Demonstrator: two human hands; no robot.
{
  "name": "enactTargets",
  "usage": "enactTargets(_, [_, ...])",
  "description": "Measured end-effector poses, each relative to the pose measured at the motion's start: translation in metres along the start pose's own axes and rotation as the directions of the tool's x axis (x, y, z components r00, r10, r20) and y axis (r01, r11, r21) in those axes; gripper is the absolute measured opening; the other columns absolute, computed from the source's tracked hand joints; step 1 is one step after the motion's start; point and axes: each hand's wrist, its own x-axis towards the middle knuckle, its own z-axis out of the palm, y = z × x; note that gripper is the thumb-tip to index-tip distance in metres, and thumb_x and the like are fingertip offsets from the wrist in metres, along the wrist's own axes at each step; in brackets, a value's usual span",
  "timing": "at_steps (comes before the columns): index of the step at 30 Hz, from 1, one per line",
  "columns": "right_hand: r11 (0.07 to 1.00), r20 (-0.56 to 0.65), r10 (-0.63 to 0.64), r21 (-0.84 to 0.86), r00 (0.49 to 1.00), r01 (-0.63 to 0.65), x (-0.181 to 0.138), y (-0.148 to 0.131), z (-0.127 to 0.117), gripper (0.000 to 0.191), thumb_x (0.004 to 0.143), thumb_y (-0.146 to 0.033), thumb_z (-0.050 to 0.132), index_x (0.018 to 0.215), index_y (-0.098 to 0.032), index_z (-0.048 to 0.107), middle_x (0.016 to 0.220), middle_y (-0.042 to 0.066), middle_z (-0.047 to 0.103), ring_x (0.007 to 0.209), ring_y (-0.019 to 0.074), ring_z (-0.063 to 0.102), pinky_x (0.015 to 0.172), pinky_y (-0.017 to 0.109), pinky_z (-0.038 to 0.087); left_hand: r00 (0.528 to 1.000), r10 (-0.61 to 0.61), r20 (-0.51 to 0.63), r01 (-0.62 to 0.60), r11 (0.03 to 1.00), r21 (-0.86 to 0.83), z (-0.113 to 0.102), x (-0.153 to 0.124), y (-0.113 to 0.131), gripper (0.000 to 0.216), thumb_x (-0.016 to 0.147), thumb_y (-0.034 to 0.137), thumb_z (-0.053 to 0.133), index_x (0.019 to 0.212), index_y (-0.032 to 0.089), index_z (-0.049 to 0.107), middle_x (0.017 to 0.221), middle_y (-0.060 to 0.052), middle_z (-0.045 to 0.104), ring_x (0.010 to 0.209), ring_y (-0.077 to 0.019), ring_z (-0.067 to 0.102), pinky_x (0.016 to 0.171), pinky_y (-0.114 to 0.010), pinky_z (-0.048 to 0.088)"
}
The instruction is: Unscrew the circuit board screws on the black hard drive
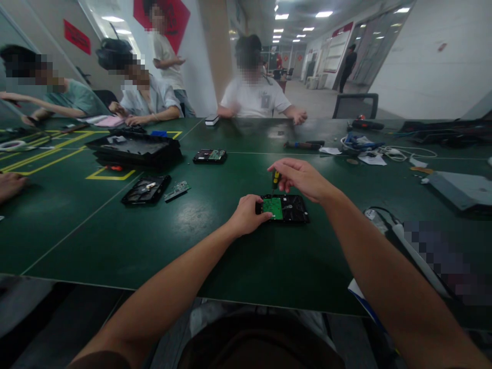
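A black hard drive lies flat on the green table, its green circuit board facing up. My left hand grips the drive's left end, thumb at the near edge and fingers at the far edge. Above the board, my right hand pinches a small yellow and black screwdriver held upright. Its tip points down at the far edge of the board; whether it sits in a screw is too small to tell.
Left of me lie an opened drive case, a loose circuit board and stacked black trays. Another hard drive sits farther back. Cables and a grey box are at right. Several people sit or stand beyond; a co-worker's hand rests far left.
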Motion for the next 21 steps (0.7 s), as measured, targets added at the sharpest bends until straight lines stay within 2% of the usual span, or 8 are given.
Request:
enactTargets(3, [0.997, 0.024, 0.024, 0.071, 0.999, -0.026, 0.0004, -0.0004, -0.0002, 0.029, 0.097, -0.048, 0.059, 0.099, -0.021, 0.069, 0.090, 0.006, 0.070, 0.061, 0.0132, 0.063, 0.050, 0.026, 0.050, 1.000, 0.012, 0.003, -0.012, 1.000, 0.009, 0.0003, 0.0006, -0.0009, 0.048, 0.081, 0.044, 0.078, 0.119, 0.019, 0.061, 0.127, -0.012, 0.061, 0.124, -0.0302, 0.054, 0.109, -0.045, 0.045])
enactTargets(6, [0.998, 0.025, 0.031, 0.062, 0.999, -0.033, -0.0003, -0.0015, -0.0006, 0.026, 0.096, -0.046, 0.061, 0.094, -0.021, 0.067, 0.101, 0.009, 0.073, 0.062, 0.0134, 0.064, 0.047, 0.026, 0.047, 1.000, 0.011, 0.001, -0.011, 1.000, 0.009, 0.0006, 0.0012, -0.0019, 0.047, 0.081, 0.045, 0.078, 0.118, 0.020, 0.062, 0.127, -0.011, 0.061, 0.124, -0.0300, 0.054, 0.109, -0.045, 0.045])
enactTargets(12, [0.999, 0.000, -0.014, -0.031, 1.000, 0.014, -0.0006, -0.0008, -0.0019, 0.029, 0.095, -0.050, 0.064, 0.106, -0.024, 0.070, 0.088, 0.003, 0.069, 0.063, 0.0109, 0.062, 0.048, 0.022, 0.045, 1.000, 0.015, -0.006, -0.015, 1.000, 0.014, 0.0002, 0.0010, 0.0000, 0.047, 0.081, 0.044, 0.078, 0.117, 0.019, 0.062, 0.125, -0.012, 0.062, 0.121, -0.0304, 0.055, 0.107, -0.046, 0.046])
enactTargets(14, [0.999, -0.002, -0.012, -0.046, 1.000, 0.012, -0.0004, -0.0001, -0.0020, 0.030, 0.095, -0.050, 0.064, 0.105, -0.022, 0.070, 0.085, 0.002, 0.068, 0.062, 0.0106, 0.062, 0.048, 0.021, 0.045, 1.000, 0.018, 0.000, -0.018, 1.000, 0.025, 0.0006, 0.0011, 0.0001, 0.048, 0.082, 0.044, 0.078, 0.118, 0.018, 0.061, 0.125, -0.012, 0.062, 0.121, -0.0299, 0.055, 0.107, -0.045, 0.046])
enactTargets(18, [1.000, 0.009, 0.003, -0.003, 1.000, -0.003, -0.0004, 0.0001, -0.0014, 0.029, 0.092, -0.049, 0.069, 0.097, -0.020, 0.064, 0.102, 0.007, 0.073, 0.066, 0.0125, 0.066, 0.049, 0.022, 0.049, 1.000, 0.021, -0.004, -0.021, 1.000, 0.024, 0.0012, 0.0012, -0.0011, 0.048, 0.082, 0.044, 0.078, 0.119, 0.018, 0.061, 0.126, -0.012, 0.061, 0.122, -0.0294, 0.055, 0.108, -0.044, 0.046])
enactTargets(21, [0.998, 0.017, 0.013, 0.062, 1.000, -0.014, -0.0002, -0.0010, -0.0004, 0.026, 0.096, -0.048, 0.063, 0.102, -0.022, 0.062, 0.104, 0.008, 0.074, 0.066, 0.0133, 0.068, 0.054, 0.025, 0.055, 1.000, 0.026, -0.001, -0.026, 1.000, 0.015, 0.0010, 0.0011, -0.0019, 0.048, 0.082, 0.044, 0.077, 0.118, 0.018, 0.061, 0.126, -0.013, 0.062, 0.122, -0.0300, 0.055, 0.108, -0.045, 0.045])
